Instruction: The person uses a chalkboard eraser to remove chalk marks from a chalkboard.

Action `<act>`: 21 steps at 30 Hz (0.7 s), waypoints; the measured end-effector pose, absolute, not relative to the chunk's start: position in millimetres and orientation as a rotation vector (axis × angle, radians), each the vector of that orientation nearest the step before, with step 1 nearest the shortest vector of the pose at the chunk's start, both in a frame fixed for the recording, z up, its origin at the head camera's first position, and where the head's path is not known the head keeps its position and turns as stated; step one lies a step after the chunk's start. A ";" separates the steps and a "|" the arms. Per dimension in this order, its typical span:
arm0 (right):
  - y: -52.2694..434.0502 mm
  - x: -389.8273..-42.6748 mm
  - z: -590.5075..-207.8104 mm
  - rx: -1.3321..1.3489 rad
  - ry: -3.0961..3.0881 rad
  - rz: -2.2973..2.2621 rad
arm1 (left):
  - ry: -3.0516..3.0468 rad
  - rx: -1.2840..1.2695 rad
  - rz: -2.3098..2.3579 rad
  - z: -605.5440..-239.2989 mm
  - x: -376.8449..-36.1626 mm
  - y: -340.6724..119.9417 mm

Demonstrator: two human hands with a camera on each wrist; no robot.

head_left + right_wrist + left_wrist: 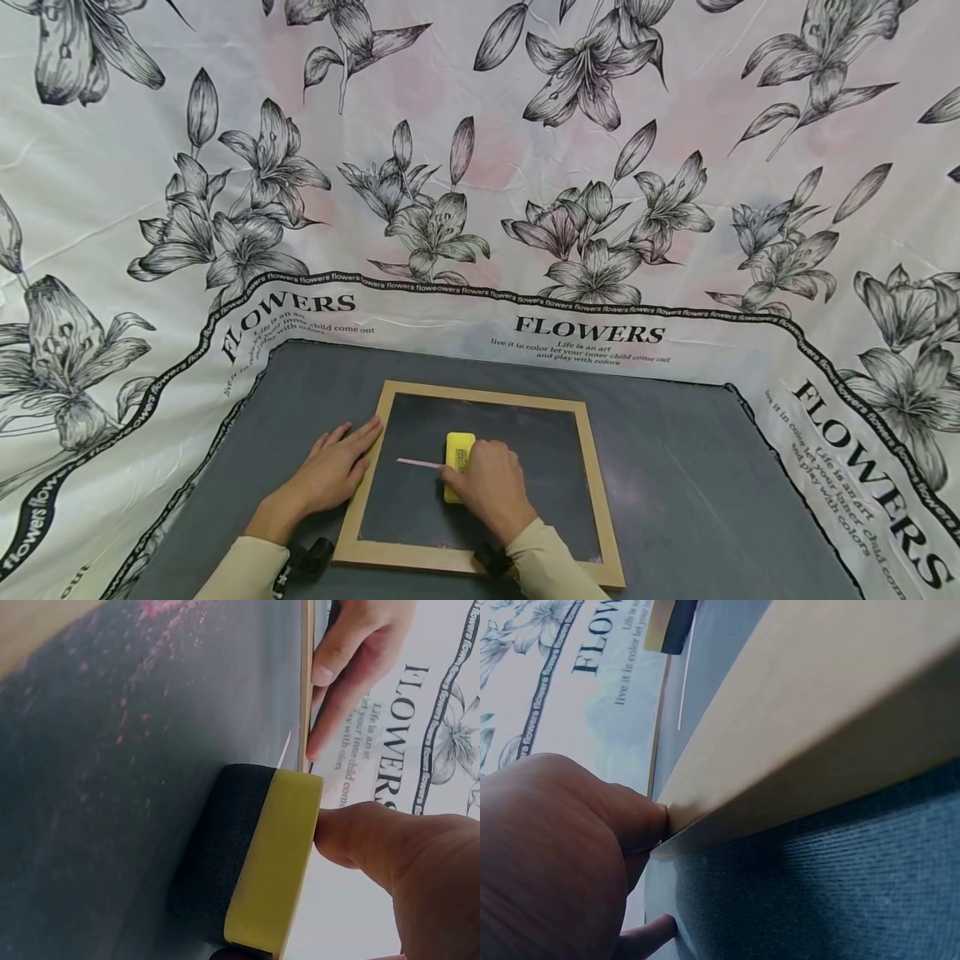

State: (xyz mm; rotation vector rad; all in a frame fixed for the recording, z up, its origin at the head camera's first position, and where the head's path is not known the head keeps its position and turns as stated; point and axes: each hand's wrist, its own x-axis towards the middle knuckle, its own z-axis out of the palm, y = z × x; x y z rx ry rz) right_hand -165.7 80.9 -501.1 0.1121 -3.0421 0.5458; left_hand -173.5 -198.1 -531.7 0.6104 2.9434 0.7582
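Observation:
A small chalkboard [525, 433] with a pale wooden frame [602, 500] lies on the dark grey cloth. My right hand [495, 487] grips a yellow chalkboard eraser [459, 448], its black felt side against the board in the right wrist view. A thin pinkish chalk line [417, 462] runs leftward from the eraser; whatever lies beneath the eraser is hidden. At the frame's left side rests my left hand [333, 467], fingers extended and touching the wood. Pink chalk specks [146, 712] dot the board surface in the right wrist view.
Dark grey cloth [697, 475] covers the surface around the board. Behind and at both sides stands a white fabric backdrop [450, 325] printed with lilies and "FLOWERS" lettering. Dark straps with cameras [311, 558] sit at both wrists.

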 end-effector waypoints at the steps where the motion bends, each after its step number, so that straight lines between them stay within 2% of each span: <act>1: 80.0 -165.9 -501.3 0.114 -3.044 0.546 | 2.942 0.610 0.757 -531.6 -173.3 -198.0; 21: 63.4 -165.1 -502.5 0.120 -2.993 0.577 | 2.967 0.616 0.761 -530.2 -171.5 -197.7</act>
